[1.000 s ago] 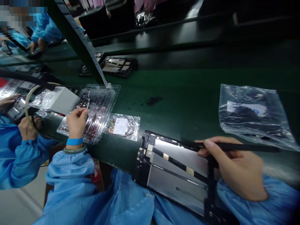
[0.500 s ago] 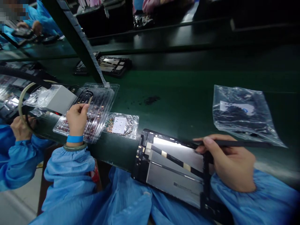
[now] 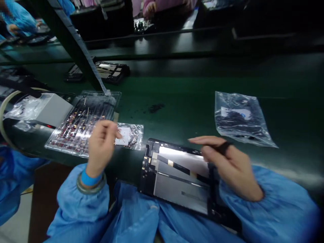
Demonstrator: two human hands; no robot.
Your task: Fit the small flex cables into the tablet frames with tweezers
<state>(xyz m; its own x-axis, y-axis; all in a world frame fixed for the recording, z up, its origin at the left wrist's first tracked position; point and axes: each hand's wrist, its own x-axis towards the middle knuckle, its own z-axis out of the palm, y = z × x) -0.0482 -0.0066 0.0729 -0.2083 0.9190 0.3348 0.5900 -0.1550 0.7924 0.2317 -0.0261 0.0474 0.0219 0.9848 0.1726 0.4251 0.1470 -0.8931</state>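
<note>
In front of me lies an opened tablet (image 3: 182,195), black-framed, with its silvery inner panel and a dark ribbon cable showing. Just right of its upper edge is my right hand (image 3: 233,168), closed around a slim black stick-like tool (image 3: 222,147), mostly hidden by the fingers. My left hand (image 3: 101,145), with a blue wristband, is raised between the clear parts tray (image 3: 73,135) and the small plastic bag (image 3: 136,135). Its fingers are pinched together; whatever they hold is too blurred to make out. Rows of small flex parts fill the tray.
A larger clear bag of black parts (image 3: 243,118) lies at the right. A grey box (image 3: 54,109) stands left of the tray, beside a slanted green post (image 3: 76,47). More opened devices (image 3: 111,72) rest farther back. Co-workers sit across and to the left.
My left hand has come off the tray and moved right, toward the tablet. My right hand has turned, so the tool no longer points out to the right. The view has shifted slightly.
</note>
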